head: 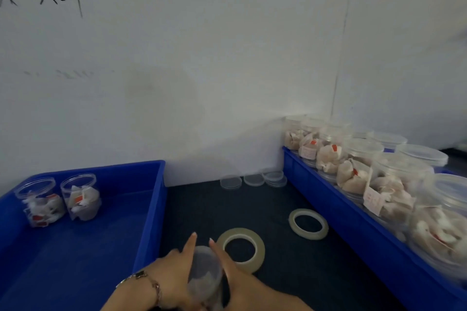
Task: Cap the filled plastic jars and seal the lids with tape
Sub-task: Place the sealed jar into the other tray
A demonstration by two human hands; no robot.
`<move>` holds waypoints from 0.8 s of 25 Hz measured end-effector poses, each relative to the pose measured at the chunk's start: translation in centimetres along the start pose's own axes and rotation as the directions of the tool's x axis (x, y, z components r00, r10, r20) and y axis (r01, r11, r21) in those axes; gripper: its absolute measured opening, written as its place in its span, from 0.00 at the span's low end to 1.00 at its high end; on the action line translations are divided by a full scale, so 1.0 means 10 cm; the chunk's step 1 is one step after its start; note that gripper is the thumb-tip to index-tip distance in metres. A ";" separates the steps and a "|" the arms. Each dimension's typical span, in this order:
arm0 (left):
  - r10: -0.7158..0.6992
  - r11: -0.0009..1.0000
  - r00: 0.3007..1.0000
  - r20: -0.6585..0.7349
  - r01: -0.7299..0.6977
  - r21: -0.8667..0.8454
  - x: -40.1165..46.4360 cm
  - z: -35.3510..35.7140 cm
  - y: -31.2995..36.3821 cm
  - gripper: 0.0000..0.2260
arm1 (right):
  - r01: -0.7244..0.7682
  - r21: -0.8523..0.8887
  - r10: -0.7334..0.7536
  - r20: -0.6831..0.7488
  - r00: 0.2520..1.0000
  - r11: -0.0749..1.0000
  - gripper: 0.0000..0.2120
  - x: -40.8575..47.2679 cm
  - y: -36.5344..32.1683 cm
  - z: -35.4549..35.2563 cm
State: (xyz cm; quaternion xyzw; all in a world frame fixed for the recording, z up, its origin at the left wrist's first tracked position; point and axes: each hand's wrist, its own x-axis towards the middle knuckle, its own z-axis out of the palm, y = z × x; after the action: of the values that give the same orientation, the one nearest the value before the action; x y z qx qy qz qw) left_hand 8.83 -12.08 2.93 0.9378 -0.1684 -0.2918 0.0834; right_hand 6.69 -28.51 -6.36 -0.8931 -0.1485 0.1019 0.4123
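Observation:
A clear plastic jar point(204, 272) with a lid on top stands on the dark mat near the bottom edge, held between both hands. My left hand point(174, 275) grips its left side, index finger pointing up. My right hand point(237, 278) presses its right side. A wide roll of clear tape point(257, 242) lies flat just right of the jar, touching my right hand. A thinner tape roll point(308, 224) lies further right. Three loose clear lids point(252, 180) rest by the wall. Two uncapped filled jars point(59, 199) stand in the left blue tray.
The left blue tray point(151, 199) borders the mat on the left. The right blue tray point(328, 199) holds several capped jars of tea bags point(358, 171) stacked in rows. A white wall rises behind everything. A bracelet sits on my left wrist.

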 end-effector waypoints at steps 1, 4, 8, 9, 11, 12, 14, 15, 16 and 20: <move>0.014 1.000 0.999 -0.050 -0.015 -0.015 -0.04 0.02 0.06 0.52 | 0.014 -0.018 -0.015 -0.047 0.999 1.000 0.41 -0.07 -0.09 0.01; 0.094 0.994 0.979 -0.179 -0.103 -0.043 -0.15 -0.07 0.17 0.56 | 0.036 -0.009 -0.037 -0.124 0.992 0.999 0.43 -0.30 -0.35 -0.23; 0.341 0.909 0.842 -0.417 -0.408 -0.081 -0.46 -0.23 0.55 0.51 | 0.019 -0.086 -0.044 -0.307 0.951 0.996 0.53 -0.79 -0.67 -0.84; 0.405 0.859 0.770 -0.493 -0.506 -0.084 -0.56 -0.28 0.71 0.42 | 0.002 -0.105 -0.042 -0.377 0.925 0.994 0.54 -0.95 -0.73 -0.97; 0.492 0.757 0.641 -0.589 -0.649 -0.074 -0.71 -0.35 1.11 0.31 | -0.009 -0.161 -0.076 -0.518 0.852 0.987 0.54 -1.28 -0.83 -1.23; 0.522 0.701 0.576 -0.629 -0.710 -0.067 -0.74 -0.38 1.31 0.30 | -0.013 -0.195 -0.107 -0.593 0.798 0.981 0.53 -1.43 -0.86 -1.38; 0.561 0.614 0.450 -0.694 -0.789 -0.015 -0.72 -0.49 1.73 0.26 | -0.039 -0.241 -0.152 -0.721 0.677 0.970 0.51 -1.70 -0.91 -1.70; 0.577 0.594 0.407 -0.708 -0.804 0.022 -0.69 -0.57 1.95 0.28 | -0.065 -0.268 -0.170 -0.762 0.625 0.961 0.51 -1.82 -0.93 -1.88; 0.582 0.593 0.384 -0.717 -0.803 0.051 -0.67 -0.67 2.17 0.33 | -0.093 -0.297 -0.191 -0.793 0.578 0.950 0.51 -1.92 -0.94 -2.07; 0.646 0.527 0.265 -0.716 -0.833 0.167 -0.50 -1.09 3.03 0.34 | -0.186 -0.280 -0.193 -0.903 0.384 0.942 0.50 -2.20 -0.83 -2.86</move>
State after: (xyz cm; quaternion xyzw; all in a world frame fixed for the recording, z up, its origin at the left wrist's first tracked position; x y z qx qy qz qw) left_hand 3.10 -37.82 22.18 0.7590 -0.5062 0.1476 0.3819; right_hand -6.70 -51.28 19.62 -0.8536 0.0888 -0.4390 0.2660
